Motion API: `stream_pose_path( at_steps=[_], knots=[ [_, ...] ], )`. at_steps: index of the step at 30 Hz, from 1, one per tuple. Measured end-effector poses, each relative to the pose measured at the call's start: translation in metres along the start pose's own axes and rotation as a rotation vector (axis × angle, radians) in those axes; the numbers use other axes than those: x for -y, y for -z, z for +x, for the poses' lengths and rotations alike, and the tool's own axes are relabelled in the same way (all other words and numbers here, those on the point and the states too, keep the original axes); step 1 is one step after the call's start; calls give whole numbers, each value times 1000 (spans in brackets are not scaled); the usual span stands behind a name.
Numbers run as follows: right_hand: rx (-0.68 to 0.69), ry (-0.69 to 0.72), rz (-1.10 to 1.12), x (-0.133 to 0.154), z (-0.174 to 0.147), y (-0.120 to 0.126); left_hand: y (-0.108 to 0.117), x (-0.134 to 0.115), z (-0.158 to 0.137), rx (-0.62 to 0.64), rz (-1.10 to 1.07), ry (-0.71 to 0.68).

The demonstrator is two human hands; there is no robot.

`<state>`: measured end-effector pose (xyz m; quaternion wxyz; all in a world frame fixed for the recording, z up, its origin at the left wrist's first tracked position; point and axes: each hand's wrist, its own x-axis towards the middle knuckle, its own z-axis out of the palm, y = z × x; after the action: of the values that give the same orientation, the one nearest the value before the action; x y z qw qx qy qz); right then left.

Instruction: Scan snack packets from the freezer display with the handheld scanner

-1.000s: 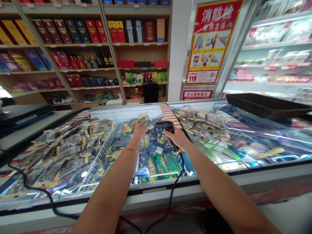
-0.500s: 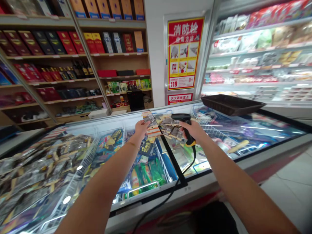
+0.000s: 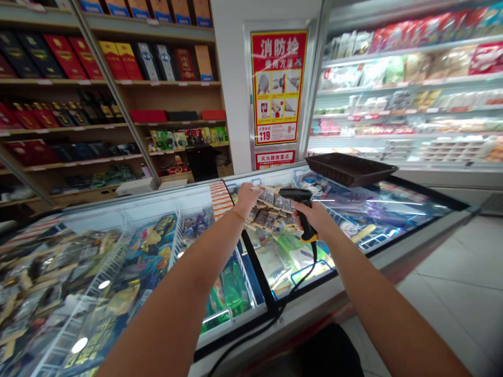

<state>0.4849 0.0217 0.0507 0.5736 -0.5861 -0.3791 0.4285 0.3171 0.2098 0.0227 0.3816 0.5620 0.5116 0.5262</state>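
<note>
A black barcode scanner (image 3: 307, 219) with yellow trim is gripped in my right hand (image 3: 319, 217), its fingers wrapped round the handle. Its dark cord runs down over the freezer's front edge. My left hand (image 3: 247, 199) reaches over the left side of a pile of small flat packets (image 3: 269, 214), thumb and fingers apart at the nearest packets. No packet shows clearly in its grasp. The packets have clear faces with dark contents and tan edges. They lie on the freezer's glass lid (image 3: 334, 251), below and left of the scanner head.
A black plastic tray (image 3: 351, 168) sits on the glass at the back right. Wire baskets (image 3: 178, 235) divide bagged frozen goods in the freezer. More packets (image 3: 35, 277) lie at the left. Shelves of boxes (image 3: 129, 60) and a lit refrigerated display (image 3: 393, 110) stand behind.
My left hand has moved from holding a packet left of the pile to the pile itself. The scanner stays in my right hand, while the view has turned slightly right.
</note>
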Motion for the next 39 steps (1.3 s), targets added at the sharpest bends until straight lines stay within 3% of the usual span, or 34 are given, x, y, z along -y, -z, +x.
stream_pose_path(
  at_steps=[4,7,11,17,20,22,24,27,30,36,39],
  knots=[
    [43,-21,1,-1,-2,-29,36,8,7,-94,132,-43],
    [98,-12,24,-1,-10,-64,83,19,10,-157,224,-11],
    [219,6,15,-4,-23,-117,168,38,5,-253,348,59],
    [372,26,14,-9,-45,-190,317,53,-20,-398,598,131],
    [402,38,15,-19,-51,-213,387,57,-39,-414,762,145],
    [395,57,16,-31,-51,-222,427,63,-51,-359,1080,154],
    [387,80,0,-45,-49,-225,459,72,-59,-315,1268,179],
    [401,109,-48,-62,-45,-222,490,86,-65,-252,1369,176],
    [404,123,-82,-70,-43,-218,503,94,-64,-168,1403,194],
    [401,106,-114,-73,-42,-212,504,84,-56,-147,1503,282],
    [424,123,-116,-76,-39,-212,500,75,-54,-158,1546,261]
  ],
)
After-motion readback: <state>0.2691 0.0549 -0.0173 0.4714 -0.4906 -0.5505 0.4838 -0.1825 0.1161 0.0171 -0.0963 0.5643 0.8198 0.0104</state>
